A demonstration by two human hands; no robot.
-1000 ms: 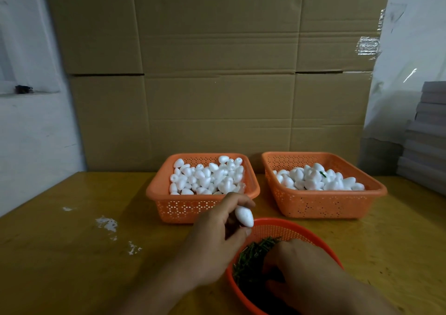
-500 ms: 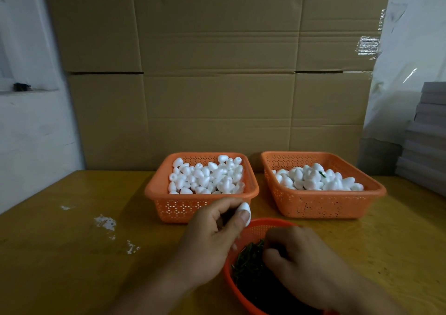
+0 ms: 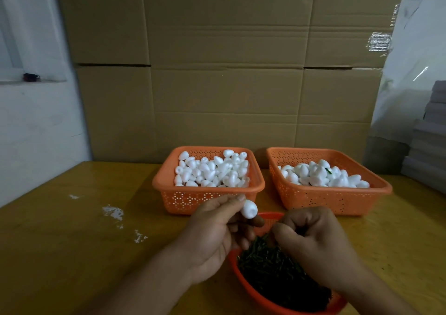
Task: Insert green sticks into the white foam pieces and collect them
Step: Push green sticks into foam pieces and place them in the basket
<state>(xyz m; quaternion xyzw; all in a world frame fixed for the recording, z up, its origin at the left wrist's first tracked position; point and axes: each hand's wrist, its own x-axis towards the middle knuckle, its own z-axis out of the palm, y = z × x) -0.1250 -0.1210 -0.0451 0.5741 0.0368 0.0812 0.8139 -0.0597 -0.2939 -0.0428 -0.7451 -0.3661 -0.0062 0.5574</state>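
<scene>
While a white foam piece is being pinched between the thumb and fingertips of the left hand, just below the middle of the frame, the right hand is being held beside it with its fingers curled inward. A thin green stick seems to be caught in that right grip near the thumb, though this cannot be told for certain (the fingers are hiding most of it). The left grip is being kept narrow around the egg-shaped piece, which is being held above the far rim of the round orange bowl. A dark heap of green sticks is being carried in that bowl at the lower centre, partly under the right wrist.

Behind the hands, two square orange baskets are being borne side by side on the yellow tabletop. The left basket is being filled with plain foam pieces, and the right basket is holding a lower pile in which one green tip is showing. White scuffs are lying at the left of the tabletop, and cardboard boxes are stacked across the back.
</scene>
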